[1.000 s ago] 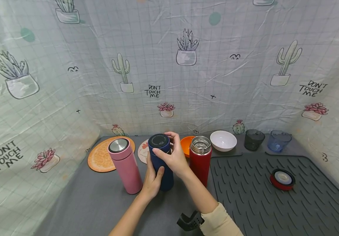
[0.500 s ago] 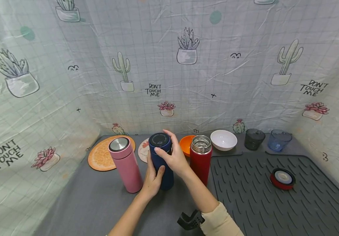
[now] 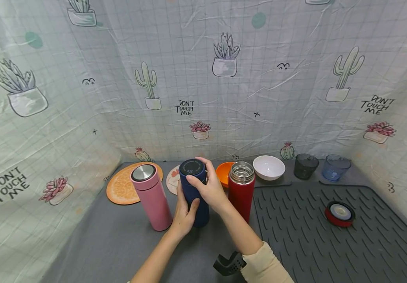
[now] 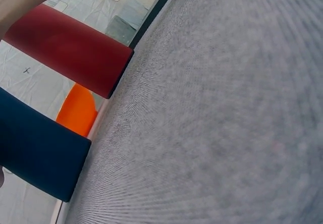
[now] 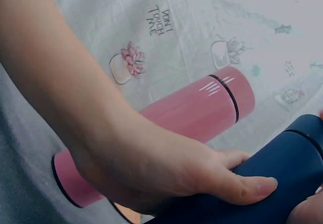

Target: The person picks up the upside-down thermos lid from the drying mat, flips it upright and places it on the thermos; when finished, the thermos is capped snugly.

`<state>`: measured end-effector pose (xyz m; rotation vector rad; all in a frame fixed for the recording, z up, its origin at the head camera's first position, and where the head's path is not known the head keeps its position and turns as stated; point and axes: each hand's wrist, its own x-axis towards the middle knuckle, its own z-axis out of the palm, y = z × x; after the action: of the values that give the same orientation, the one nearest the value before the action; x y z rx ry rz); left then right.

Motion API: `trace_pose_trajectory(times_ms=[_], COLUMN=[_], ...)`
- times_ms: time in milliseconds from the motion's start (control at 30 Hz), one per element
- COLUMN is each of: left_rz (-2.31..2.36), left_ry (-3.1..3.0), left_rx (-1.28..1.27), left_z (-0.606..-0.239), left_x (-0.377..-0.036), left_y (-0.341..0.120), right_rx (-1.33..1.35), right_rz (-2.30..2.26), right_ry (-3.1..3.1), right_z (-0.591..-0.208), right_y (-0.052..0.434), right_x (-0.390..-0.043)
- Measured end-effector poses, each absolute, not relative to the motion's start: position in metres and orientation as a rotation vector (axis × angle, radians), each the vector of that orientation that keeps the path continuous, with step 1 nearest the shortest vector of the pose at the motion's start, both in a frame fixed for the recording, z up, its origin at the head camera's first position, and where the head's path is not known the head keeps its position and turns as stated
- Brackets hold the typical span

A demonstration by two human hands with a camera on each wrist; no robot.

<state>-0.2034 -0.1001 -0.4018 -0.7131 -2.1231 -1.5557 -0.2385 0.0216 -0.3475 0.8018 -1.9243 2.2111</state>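
Observation:
A dark blue flask (image 3: 194,191) stands upright on the grey table (image 3: 118,243) between a pink flask (image 3: 151,196) and a red flask (image 3: 240,189) whose steel mouth has no lid. My left hand (image 3: 183,214) grips the blue flask's lower body. My right hand (image 3: 207,184) curls round its dark lid (image 3: 191,168). In the right wrist view the left hand's thumb (image 5: 242,186) lies on the blue flask (image 5: 282,168), with the pink flask (image 5: 197,108) behind. The left wrist view shows the blue flask (image 4: 38,156) and red flask (image 4: 65,50) standing on the table.
A red lid (image 3: 339,214) lies on the ribbed dark mat (image 3: 313,243) at right. Behind stand an orange bowl (image 3: 223,173), a white bowl (image 3: 268,168), a dark cup (image 3: 305,166) and a blue cup (image 3: 336,168). An orange-slice mat (image 3: 122,186) lies back left. Printed cloth walls surround the table.
Almost nothing: both hands keep their hold on the blue flask, and the right hand's fingers have shifted slightly round the lid.

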Motion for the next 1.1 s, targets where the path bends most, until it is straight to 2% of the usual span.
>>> trace_pose_trajectory(times_ms=[133, 367, 600, 867, 1100], left_rz=[-1.550, -1.504, -1.496, -1.494, -1.512], left_ry=[-2.119, -2.144, -2.135, -2.141, -2.164], left_rx=[-0.716, -0.704, -0.699, -0.700, -0.680], left_z=[-0.4019, -0.4023, -0.4009, -0.3987, -0.3988], left_x=[-0.2045, -0.2037, -0.2045, -0.2028, -0.2016], left_y=[-0.1002, -0.0996, -0.0997, -0.0997, -0.0998], right_rx=[0.912, 0.779, 0.924, 0.794, 0.902], right_rz=[2.274, 2.213, 2.229, 2.225, 2.316], right_ry=[-1.878, -1.863, -1.860, -1.777, -1.838], right_z=[-0.3467, -0.3489, -0.3487, -0.3488, -0.3488], right_y=[0.0250, 0.0225, 0.0247, 0.0215, 0.0253], right_x=[-0.2395, -0.2400, -0.2399, -0.2399, -0.2393])
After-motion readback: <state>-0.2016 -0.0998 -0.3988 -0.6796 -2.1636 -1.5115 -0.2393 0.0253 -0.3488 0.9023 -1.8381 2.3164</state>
